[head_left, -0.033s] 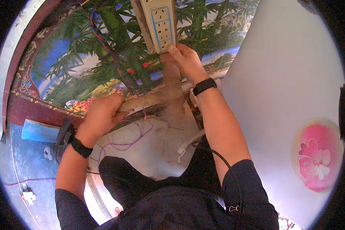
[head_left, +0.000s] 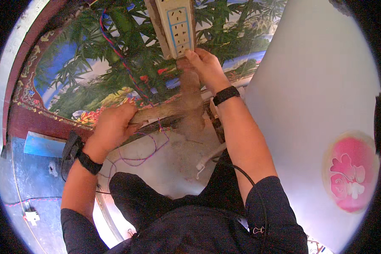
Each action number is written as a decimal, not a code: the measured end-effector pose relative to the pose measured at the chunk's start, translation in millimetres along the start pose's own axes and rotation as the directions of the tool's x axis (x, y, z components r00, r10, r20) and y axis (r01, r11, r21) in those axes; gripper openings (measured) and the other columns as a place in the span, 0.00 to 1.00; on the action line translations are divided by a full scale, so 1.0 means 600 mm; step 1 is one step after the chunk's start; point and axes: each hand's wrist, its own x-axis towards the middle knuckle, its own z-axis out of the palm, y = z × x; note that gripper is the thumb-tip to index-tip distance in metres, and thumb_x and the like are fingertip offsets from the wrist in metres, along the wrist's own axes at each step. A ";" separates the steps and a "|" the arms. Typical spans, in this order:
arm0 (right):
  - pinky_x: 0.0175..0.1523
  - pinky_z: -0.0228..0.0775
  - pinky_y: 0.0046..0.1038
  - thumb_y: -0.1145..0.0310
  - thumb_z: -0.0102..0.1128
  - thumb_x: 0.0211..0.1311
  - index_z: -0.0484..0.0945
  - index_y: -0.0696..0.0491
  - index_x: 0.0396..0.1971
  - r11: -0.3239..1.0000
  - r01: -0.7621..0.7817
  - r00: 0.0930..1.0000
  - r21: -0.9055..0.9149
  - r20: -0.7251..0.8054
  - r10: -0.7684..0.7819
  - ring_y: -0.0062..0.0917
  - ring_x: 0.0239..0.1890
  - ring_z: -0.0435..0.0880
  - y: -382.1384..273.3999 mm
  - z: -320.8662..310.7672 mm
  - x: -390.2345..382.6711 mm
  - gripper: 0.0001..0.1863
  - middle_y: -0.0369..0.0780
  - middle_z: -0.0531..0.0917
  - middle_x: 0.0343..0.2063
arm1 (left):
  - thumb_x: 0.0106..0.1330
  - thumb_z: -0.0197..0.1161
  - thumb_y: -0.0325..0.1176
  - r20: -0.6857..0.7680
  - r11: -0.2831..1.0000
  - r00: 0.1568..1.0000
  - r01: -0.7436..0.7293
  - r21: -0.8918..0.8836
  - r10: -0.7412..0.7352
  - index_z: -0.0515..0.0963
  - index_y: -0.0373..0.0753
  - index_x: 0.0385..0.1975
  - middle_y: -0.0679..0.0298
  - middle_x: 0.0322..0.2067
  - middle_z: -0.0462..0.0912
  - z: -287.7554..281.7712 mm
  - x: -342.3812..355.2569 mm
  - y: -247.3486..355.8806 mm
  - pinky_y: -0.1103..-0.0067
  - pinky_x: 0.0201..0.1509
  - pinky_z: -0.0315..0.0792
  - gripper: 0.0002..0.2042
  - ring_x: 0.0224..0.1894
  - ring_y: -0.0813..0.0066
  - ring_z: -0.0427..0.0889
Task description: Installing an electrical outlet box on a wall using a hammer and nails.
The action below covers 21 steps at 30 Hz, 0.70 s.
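A cream power strip [head_left: 181, 34] with blue outlines and several sockets stands upright against the picture panel at the top middle. My right hand [head_left: 207, 70] is closed at its lower right corner, thumb and fingers pinching that end. Below it a blurred brown upright piece [head_left: 190, 91] crosses a long wooden rail [head_left: 161, 112]; what this piece is I cannot tell. Around the left end of the rail, my left hand [head_left: 114, 122] is closed, its fingertips partly hidden. A twisted red and blue wire [head_left: 125, 63] hangs down the panel left of the strip.
Behind is a panel [head_left: 80, 80] painted with bamboo and flowers in a dark red frame. Loose purple wire [head_left: 146, 158] loops below the rail. A large pale surface [head_left: 305, 106] with a pink emblem [head_left: 347, 173] slants along the right. A blue block [head_left: 44, 144] lies at the left.
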 end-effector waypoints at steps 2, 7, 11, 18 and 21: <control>0.43 0.76 0.25 0.53 0.56 0.67 0.78 0.63 0.44 0.991 0.069 0.997 -0.113 0.044 -0.064 0.23 0.37 0.84 0.003 -0.003 0.008 0.24 0.43 0.85 0.36 | 0.57 0.68 0.42 -0.093 0.999 0.996 0.006 -0.038 -0.010 0.75 0.38 0.32 0.51 0.28 0.78 0.011 0.017 -0.016 0.61 0.35 0.71 0.14 0.33 0.47 0.78; 0.44 0.76 0.25 0.54 0.55 0.68 0.78 0.63 0.46 0.962 0.048 0.999 -0.270 -0.008 -0.052 0.23 0.38 0.84 -0.011 0.004 -0.001 0.24 0.43 0.85 0.37 | 0.57 0.67 0.43 -0.143 0.997 0.988 0.047 -0.053 -0.054 0.74 0.38 0.30 0.52 0.26 0.76 0.007 0.018 -0.017 0.60 0.34 0.70 0.15 0.32 0.48 0.78; 0.44 0.75 0.25 0.55 0.56 0.68 0.78 0.63 0.46 0.998 0.026 0.999 -0.063 0.033 -0.024 0.23 0.37 0.84 -0.009 0.006 0.001 0.23 0.43 0.85 0.37 | 0.58 0.67 0.43 -0.133 0.999 0.990 -0.039 0.026 0.042 0.73 0.38 0.29 0.52 0.25 0.76 0.015 0.007 -0.013 0.60 0.33 0.70 0.14 0.31 0.47 0.78; 0.45 0.75 0.25 0.54 0.56 0.68 0.78 0.63 0.46 0.961 -0.002 1.000 -0.276 0.005 0.004 0.24 0.37 0.83 -0.017 0.004 -0.003 0.24 0.43 0.85 0.38 | 0.58 0.67 0.44 -0.124 1.000 0.992 0.017 -0.014 -0.019 0.73 0.38 0.28 0.52 0.24 0.76 0.008 0.009 -0.013 0.60 0.32 0.70 0.15 0.30 0.47 0.78; 0.43 0.75 0.26 0.54 0.57 0.67 0.78 0.63 0.45 0.983 0.075 0.997 -0.166 -0.015 -0.079 0.24 0.35 0.82 -0.001 0.001 0.000 0.24 0.42 0.84 0.37 | 0.57 0.68 0.44 -0.163 1.000 0.986 -0.028 -0.014 0.025 0.73 0.38 0.29 0.52 0.25 0.77 0.011 0.013 -0.014 0.60 0.32 0.70 0.16 0.31 0.47 0.78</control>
